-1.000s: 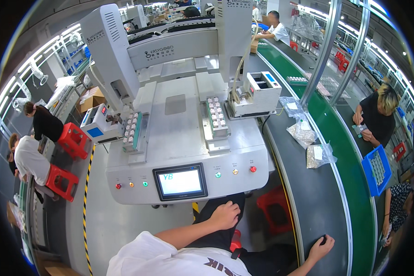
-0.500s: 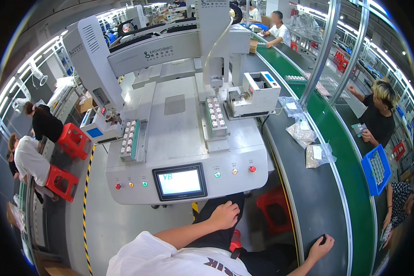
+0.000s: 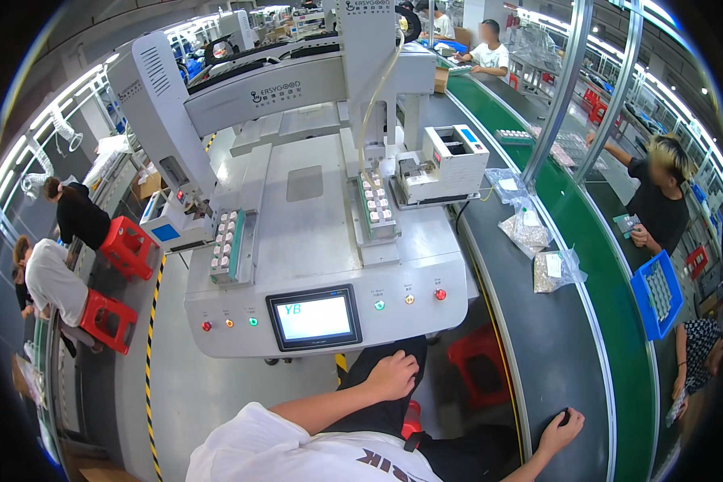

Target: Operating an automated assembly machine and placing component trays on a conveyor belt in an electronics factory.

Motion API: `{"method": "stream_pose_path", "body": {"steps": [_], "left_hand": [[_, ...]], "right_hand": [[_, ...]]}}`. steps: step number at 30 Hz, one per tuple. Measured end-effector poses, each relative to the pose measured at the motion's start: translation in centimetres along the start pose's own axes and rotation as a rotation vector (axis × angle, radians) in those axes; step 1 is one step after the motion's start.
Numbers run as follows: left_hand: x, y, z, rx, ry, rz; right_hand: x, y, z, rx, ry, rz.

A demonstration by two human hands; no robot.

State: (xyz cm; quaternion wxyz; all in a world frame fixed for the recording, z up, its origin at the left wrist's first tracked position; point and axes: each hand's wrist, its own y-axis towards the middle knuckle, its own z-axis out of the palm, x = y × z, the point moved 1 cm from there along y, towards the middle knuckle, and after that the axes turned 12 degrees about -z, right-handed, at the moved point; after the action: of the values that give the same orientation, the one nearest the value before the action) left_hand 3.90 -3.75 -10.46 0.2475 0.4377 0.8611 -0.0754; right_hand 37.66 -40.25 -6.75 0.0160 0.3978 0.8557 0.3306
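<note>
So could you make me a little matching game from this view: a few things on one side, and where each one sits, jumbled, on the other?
Things:
1. left hand
2. right hand
3. touch screen
4. blue crate

Places:
A. front panel of the grey machine
B. resting on the person's own knee
C. far side of the green conveyor belt
D. on the dark bench at the near right

Pairs: 1-B, 2-D, 3-A, 4-C

head view | worn high, facing down-forward | machine (image 3: 313, 241) near, mid-frame | fisheye-wide
</note>
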Motion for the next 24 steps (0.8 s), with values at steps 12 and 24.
{"method": "stream_pose_path", "body": {"steps": [12,24], "left_hand": [[0.01,-0.04,0.14,-0.006,0.001,-0.002],[0.13,-0.01,0.25,-0.015,-0.004,0.003]], "right_hand": [[0.26,0.09,-0.21,0.004,0.009,0.004],[0.03,0.00,0.09,-0.008,0.017,0.005]]}}
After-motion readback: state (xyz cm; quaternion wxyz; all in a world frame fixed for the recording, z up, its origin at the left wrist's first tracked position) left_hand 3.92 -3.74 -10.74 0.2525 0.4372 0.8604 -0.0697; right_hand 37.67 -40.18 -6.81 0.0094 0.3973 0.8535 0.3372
